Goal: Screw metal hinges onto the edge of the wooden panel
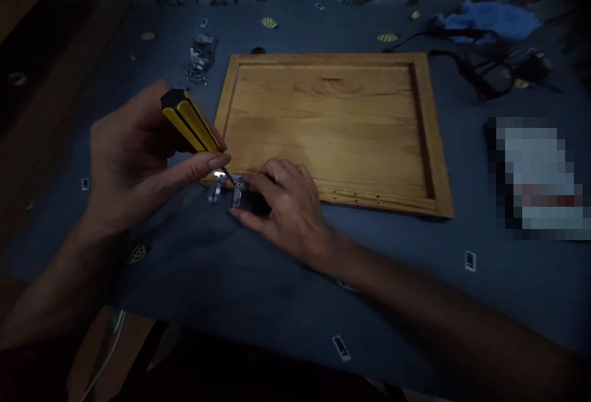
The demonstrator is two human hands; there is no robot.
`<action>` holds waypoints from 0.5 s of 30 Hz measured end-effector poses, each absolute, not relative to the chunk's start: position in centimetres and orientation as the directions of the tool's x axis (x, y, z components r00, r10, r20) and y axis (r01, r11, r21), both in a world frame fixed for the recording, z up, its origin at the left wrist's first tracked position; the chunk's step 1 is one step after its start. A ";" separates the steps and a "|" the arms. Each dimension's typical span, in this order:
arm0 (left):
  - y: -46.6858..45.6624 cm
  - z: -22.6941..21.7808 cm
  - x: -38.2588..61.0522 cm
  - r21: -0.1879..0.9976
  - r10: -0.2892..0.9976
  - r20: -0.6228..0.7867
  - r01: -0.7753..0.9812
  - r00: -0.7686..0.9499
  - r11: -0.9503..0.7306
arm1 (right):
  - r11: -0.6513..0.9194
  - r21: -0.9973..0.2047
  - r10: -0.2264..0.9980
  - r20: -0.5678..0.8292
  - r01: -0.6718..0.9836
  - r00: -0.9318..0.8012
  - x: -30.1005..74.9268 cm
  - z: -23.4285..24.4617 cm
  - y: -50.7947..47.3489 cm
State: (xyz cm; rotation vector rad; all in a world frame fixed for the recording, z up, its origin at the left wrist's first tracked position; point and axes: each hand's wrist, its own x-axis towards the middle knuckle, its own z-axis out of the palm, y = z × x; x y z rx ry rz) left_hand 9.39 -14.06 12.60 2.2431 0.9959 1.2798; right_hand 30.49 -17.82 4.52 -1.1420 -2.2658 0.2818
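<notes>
My left hand (138,149) is closed around a screwdriver (194,124) with a yellow and black handle. The screwdriver leans, its shaft pointing down to a small shiny metal fitting (237,191) at the front left corner of a framed wooden panel (323,119). With thumb and forefinger, my right hand (289,211) pinches that fitting against the panel's front edge. Beside it, to the left, is another curved metal part (215,191), perhaps of the same fitting. Whether the tip sits in a screw is too small to tell.
Several loose metal fittings (201,57) lie behind the panel's left corner. Eyeglasses (484,82) and a blue cloth (489,20) are at the back right. A pixelated object (540,174) lies at the right on the dark blue tablecloth (406,297). Small holes dot the panel's front rail.
</notes>
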 end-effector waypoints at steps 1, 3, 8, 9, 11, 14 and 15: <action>-14.1 12.6 9.5 0.624 0.739 0.583 0.395 0.339 -0.674 | 0.612 -0.429 0.787 0.405 0.664 -0.464 30.5 4.5 -17.8; -14.2 12.7 9.6 0.637 0.745 0.574 0.385 0.340 -0.667 | 0.608 -0.435 0.792 0.393 0.664 -0.468 30.5 4.5 -17.8; -14.0 12.4 9.8 0.635 0.736 0.603 0.373 0.309 -0.677 | 0.601 -0.448 0.799 0.376 0.662 -0.470 30.5 4.7 -17.8; -14.0 12.3 9.7 0.636 0.737 0.604 0.374 0.303 -0.675 | 0.602 -0.448 0.797 0.380 0.661 -0.469 30.5 4.6 -17.9; -14.0 12.2 9.7 0.638 0.741 0.600 0.378 0.302 -0.670 | 0.603 -0.445 0.796 0.382 0.662 -0.469 30.5 4.6 -17.9; -14.0 12.2 9.8 0.641 0.749 0.590 0.389 0.302 -0.662 | 0.602 -0.445 0.797 0.378 0.663 -0.470 30.5 4.6 -17.9; -14.1 12.2 9.9 0.640 0.748 0.591 0.390 0.301 -0.662 | 0.601 -0.446 0.799 0.375 0.664 -0.471 30.5 4.6 -17.9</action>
